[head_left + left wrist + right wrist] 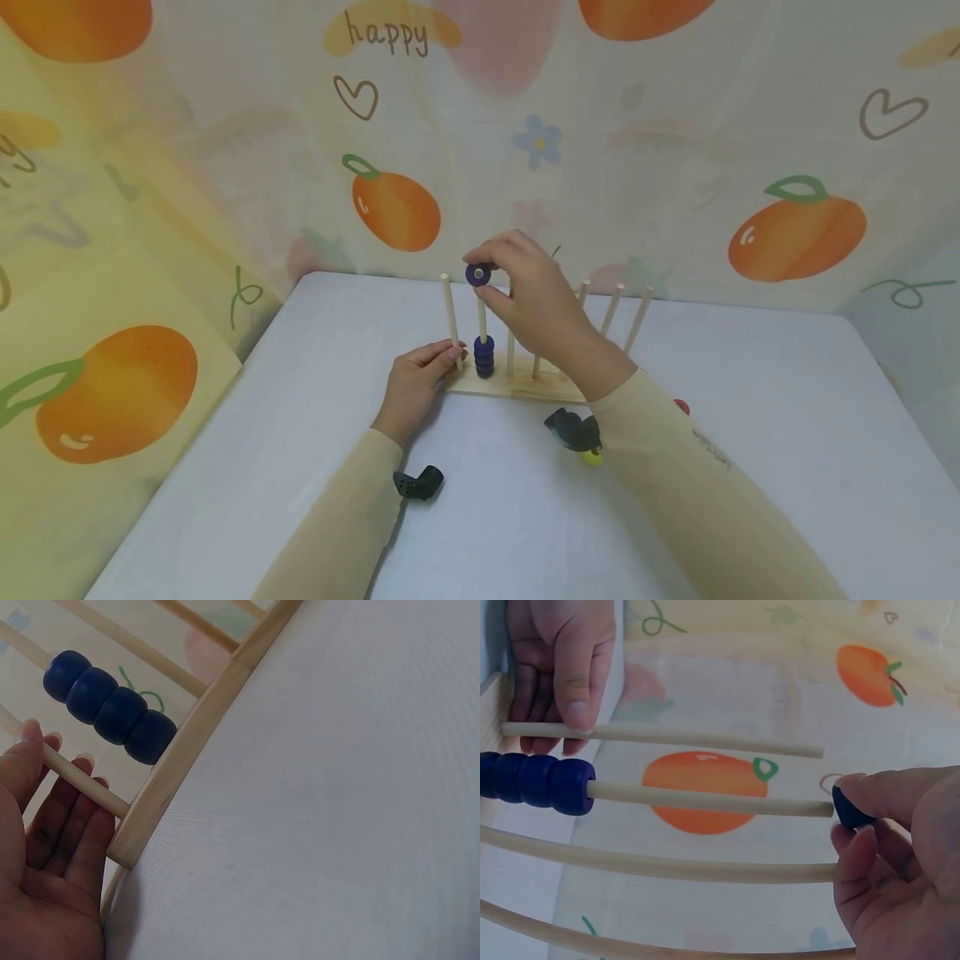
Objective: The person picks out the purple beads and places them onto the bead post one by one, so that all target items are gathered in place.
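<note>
A wooden rack (pixel 517 385) with several upright pegs stands on the white table (pixel 750 467). A stack of dark blue beads (pixel 484 356) (pixel 112 712) (pixel 540 780) sits low on the second peg from the left. My right hand (pixel 483 277) (pixel 855 825) pinches one more blue bead (pixel 477 274) (pixel 847 810) right at the tip of that peg (pixel 705 799). My left hand (pixel 452 354) (pixel 52 847) (pixel 555 667) holds the leftmost peg (pixel 450 321) (pixel 86 784) (pixel 667 736) near its foot, thumb in front and fingers behind.
A black device shows by each forearm (pixel 420 482) (pixel 573 431), the right one with a yellow piece (pixel 592 457). A small red thing (pixel 682 407) peeks out behind the right sleeve. Fruit-print cloth walls (pixel 397 208) close in the table at the back and sides.
</note>
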Motion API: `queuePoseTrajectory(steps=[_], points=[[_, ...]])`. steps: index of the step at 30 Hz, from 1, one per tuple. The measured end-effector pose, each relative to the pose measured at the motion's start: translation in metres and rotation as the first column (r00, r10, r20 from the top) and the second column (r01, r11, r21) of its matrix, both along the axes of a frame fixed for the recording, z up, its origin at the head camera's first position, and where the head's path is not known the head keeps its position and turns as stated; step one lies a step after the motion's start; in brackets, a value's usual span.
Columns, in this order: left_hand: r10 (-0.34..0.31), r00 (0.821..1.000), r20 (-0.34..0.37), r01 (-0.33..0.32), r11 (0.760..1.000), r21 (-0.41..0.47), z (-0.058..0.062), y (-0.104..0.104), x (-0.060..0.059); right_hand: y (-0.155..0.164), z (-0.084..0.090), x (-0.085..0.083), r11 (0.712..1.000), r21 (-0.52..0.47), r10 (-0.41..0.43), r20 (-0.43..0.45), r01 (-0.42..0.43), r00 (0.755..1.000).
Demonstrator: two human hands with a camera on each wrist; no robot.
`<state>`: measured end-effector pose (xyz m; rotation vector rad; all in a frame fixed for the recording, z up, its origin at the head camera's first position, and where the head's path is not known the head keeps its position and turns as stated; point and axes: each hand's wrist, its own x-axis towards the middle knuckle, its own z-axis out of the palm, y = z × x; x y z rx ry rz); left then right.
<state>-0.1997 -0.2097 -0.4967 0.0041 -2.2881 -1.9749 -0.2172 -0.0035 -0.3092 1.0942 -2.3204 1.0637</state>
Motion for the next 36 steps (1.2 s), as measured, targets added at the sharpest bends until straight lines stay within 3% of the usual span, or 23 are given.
queuePoseTrajectory(steps=[20,36], points=[[-0.001,1.0,-0.011,0.001,1.0,0.002,-0.0001,-0.0001,-0.0006,-0.004,-0.0014,-0.0031,0.996,0.056,-0.068,0.093,0.063,0.993],[0.003,1.0,-0.003,-0.003,1.0,0.003,0.0009,0.0,0.0,-0.0059,0.0013,-0.0031,0.989,0.102,-0.124,0.203,0.105,0.971]])
